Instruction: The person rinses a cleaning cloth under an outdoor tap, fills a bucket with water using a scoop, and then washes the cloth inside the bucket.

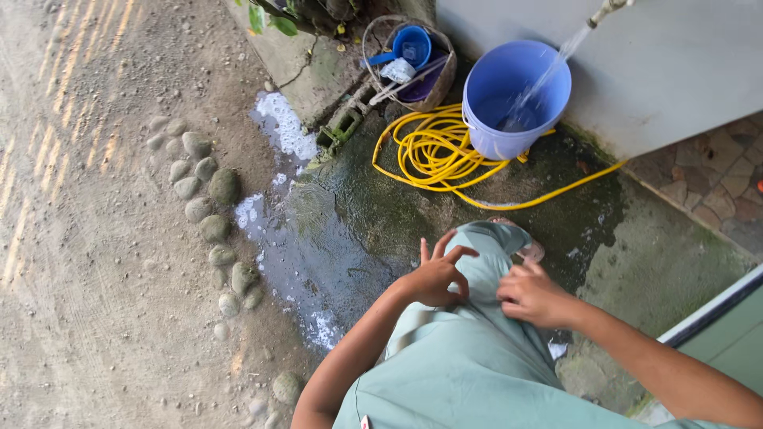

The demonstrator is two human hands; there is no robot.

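Green trouser cloth [477, 357] over my raised knee feels soft, light and easy to bunch; I pinch it with left hand [433, 278] and right hand [531, 295], fingers clamped on folds.

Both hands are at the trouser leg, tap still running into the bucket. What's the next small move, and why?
Probably keep rolling the trouser leg higher. The left hand and right hand both pinch its cloth near the knee, and the concrete ahead is wet, with foam along its edge. The bucket under the tap's stream looks only partly full, so it can likely wait.
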